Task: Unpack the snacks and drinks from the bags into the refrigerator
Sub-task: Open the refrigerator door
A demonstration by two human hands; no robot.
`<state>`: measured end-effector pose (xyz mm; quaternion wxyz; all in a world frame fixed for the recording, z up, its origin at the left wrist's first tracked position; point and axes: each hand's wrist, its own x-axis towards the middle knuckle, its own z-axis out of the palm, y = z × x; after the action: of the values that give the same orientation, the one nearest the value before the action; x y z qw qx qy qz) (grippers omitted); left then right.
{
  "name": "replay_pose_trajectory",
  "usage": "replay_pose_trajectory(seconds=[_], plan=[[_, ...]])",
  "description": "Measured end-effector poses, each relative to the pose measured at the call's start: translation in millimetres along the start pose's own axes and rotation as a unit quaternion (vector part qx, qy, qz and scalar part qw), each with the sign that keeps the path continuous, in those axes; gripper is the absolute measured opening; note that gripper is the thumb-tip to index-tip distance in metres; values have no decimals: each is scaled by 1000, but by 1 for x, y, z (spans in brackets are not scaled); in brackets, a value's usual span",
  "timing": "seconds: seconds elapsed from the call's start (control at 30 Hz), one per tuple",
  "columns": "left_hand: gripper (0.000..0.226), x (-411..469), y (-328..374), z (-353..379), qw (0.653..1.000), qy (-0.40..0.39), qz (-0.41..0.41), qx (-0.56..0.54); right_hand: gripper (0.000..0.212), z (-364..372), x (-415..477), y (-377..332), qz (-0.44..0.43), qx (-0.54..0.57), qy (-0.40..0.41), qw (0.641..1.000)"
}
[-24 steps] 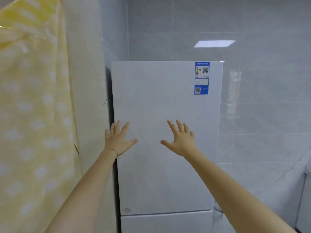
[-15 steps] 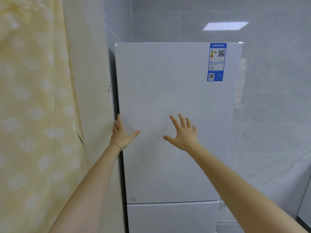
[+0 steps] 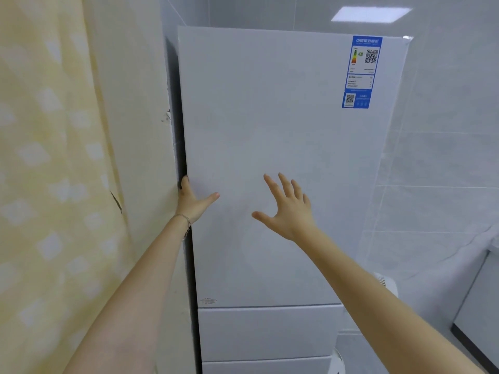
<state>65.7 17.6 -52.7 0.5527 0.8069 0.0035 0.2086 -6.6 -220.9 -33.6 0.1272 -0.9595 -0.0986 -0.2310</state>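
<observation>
Left hand (image 3: 193,202) hooks its fingers round the left door edge of the refrigerator (image 3: 270,117), thumb on the front. Right hand (image 3: 289,209) is spread, holding nothing. The gap to the wall (image 3: 140,130) is tight imo (fingers could slip or get pinched). It stands upright, long axis vertical, door facing me.

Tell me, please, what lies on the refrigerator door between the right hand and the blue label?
Only bare refrigerator door shows in the head view between right hand and blue label.
</observation>
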Motion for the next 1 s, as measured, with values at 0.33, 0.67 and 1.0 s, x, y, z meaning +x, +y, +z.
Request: replay_pose_trajectory(seconds=[0.33,0.67,1.0], plan=[[49,-26,-9,5,990,132,15,-44,89,6,-19,-26,-21,35,11,999],[32,-98,22,-35,966,72,148,-199,85,-10,-72,-81,-45,171,58,983],[48,-174,57,-15,945,-29,169,-277,84,-46,-138,-82,-23,233,103,967]])
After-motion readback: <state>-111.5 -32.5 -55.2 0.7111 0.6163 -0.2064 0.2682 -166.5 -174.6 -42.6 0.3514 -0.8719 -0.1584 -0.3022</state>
